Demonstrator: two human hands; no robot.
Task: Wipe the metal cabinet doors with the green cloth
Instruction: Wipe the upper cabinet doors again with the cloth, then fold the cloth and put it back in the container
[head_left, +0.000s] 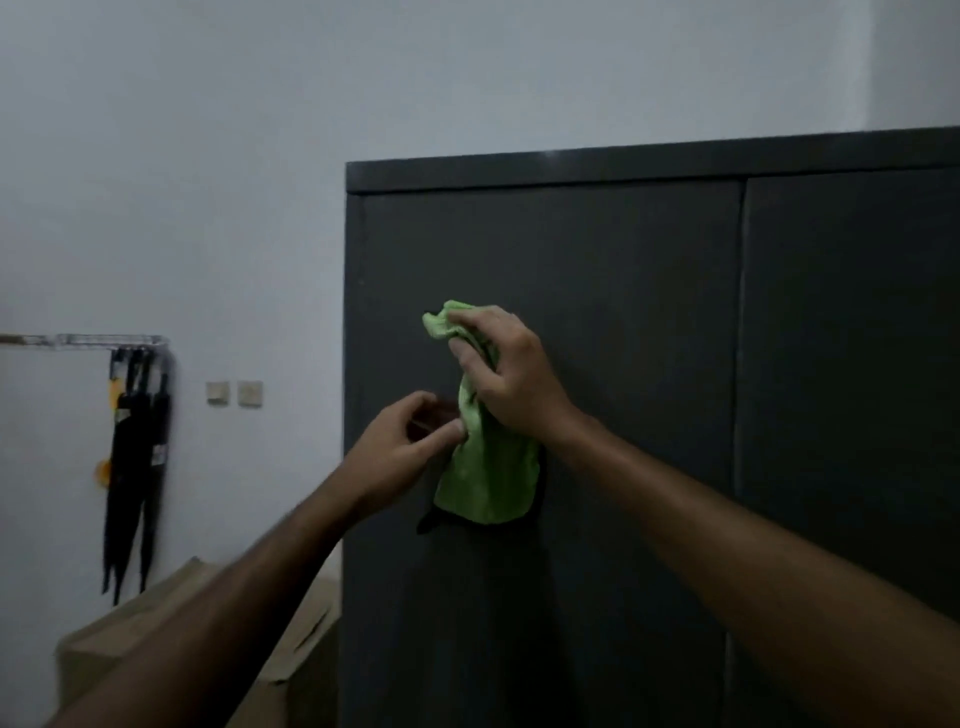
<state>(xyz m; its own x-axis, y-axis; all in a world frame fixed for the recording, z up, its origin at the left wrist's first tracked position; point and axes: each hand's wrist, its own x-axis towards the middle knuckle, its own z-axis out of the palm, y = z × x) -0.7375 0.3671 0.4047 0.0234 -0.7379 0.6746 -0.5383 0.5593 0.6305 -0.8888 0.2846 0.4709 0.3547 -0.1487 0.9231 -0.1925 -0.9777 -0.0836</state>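
Observation:
A dark grey metal cabinet fills the right half of the view, with a left door (613, 291) and a right door (852, 338) split by a vertical seam. A green cloth (488, 467) hangs bunched in front of the left door. My right hand (506, 371) grips its upper part, fingers closed around the fabric. My left hand (402, 447) is just left of the cloth, thumb and fingers pinching its left edge at mid height. The cloth's lower end dangles free and casts a dark shadow on the door.
A pale wall (208, 182) is on the left. Folded black umbrellas (135, 467) hang from a wall rack (104, 340). Two wall switches (234, 393) sit beside the cabinet. Cardboard boxes (156, 618) stand low against the cabinet's left side.

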